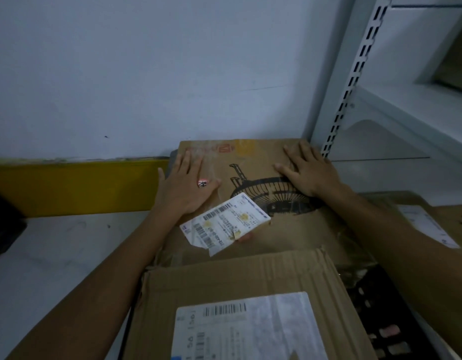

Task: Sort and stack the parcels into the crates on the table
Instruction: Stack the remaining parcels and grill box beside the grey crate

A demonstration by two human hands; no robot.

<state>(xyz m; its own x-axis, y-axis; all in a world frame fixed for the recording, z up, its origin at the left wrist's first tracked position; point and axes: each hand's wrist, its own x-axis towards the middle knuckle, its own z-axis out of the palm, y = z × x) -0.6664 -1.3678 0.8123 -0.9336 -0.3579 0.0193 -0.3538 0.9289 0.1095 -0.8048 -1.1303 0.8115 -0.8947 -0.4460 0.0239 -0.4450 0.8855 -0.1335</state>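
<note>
Flat, creased cardboard parcel (253, 162) printed with a black fan outline, lying against the wall beside a slotted white metal upright (354, 74). A corrugated parcel (237, 276) overlaps its near edge; a black perforated crate (375, 307) shows at right. Left hand (184, 183) and right hand (306, 170) press flat on the printed face, fingers straight. A torn paper label (224, 222) peels at one corner.
</note>
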